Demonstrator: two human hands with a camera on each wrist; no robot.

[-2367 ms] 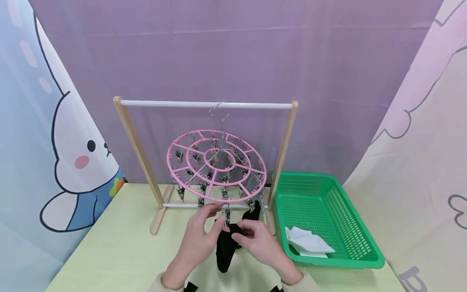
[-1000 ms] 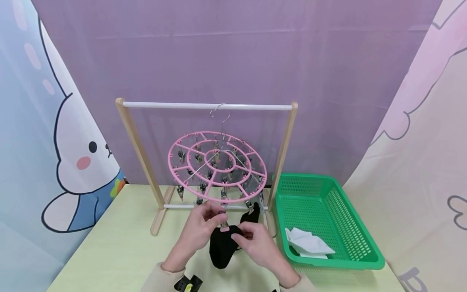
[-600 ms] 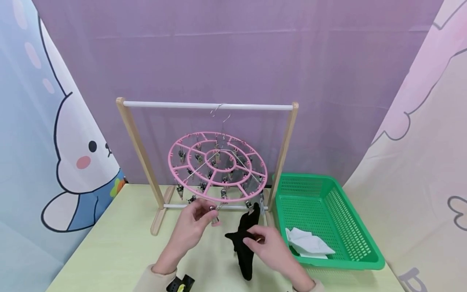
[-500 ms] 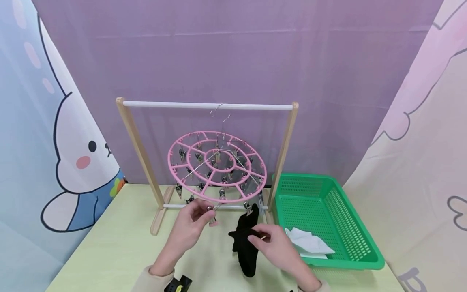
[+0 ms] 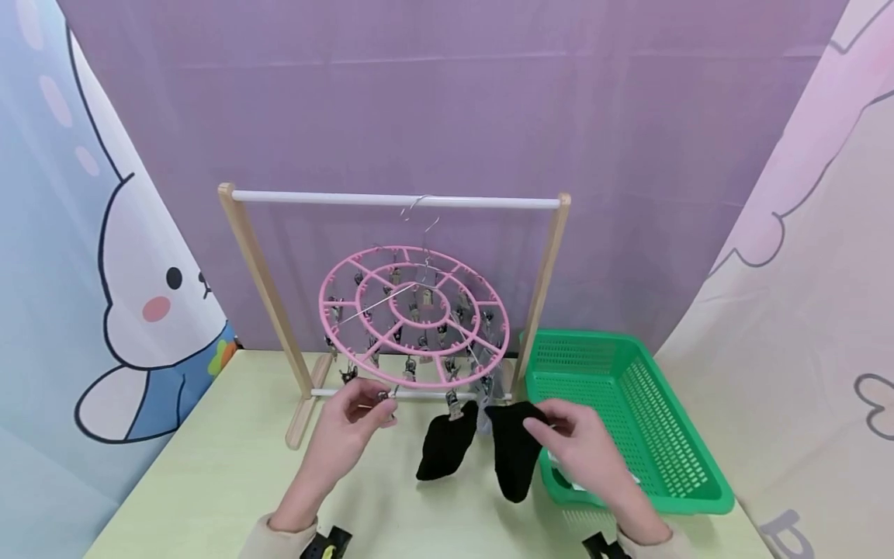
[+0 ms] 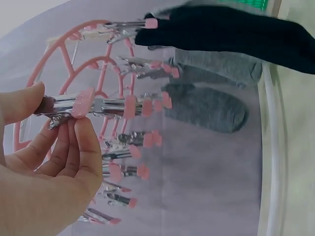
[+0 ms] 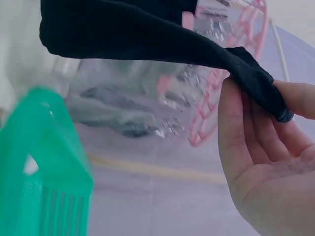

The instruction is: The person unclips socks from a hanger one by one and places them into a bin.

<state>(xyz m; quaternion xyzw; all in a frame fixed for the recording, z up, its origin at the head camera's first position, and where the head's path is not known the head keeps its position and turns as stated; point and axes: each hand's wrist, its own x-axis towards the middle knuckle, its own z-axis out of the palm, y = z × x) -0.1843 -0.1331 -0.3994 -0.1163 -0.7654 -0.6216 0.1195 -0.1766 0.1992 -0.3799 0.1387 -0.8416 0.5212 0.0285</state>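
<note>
My left hand pinches a metal clip with pink tips, at the front edge of the pink round drying hanger. No cloth sits in that clip. My right hand pinches the end of a black sock between thumb and fingers. The rest of this sock dangles beside the green basket. Between the hands, a second black sock hangs from another clip of the hanger. Grey socks hang behind it in the left wrist view.
The hanger hooks on the white rail of a wooden-legged stand. A green plastic basket stands at right, with white cloth mostly hidden behind my right hand. Several other clips dangle round the rings. Printed curtains flank the table.
The black sock came out of the clip in my left hand. My right hand carried it rightward, toward the basket. The left hand drew slightly left with the clip, and the hanger turned a little.
</note>
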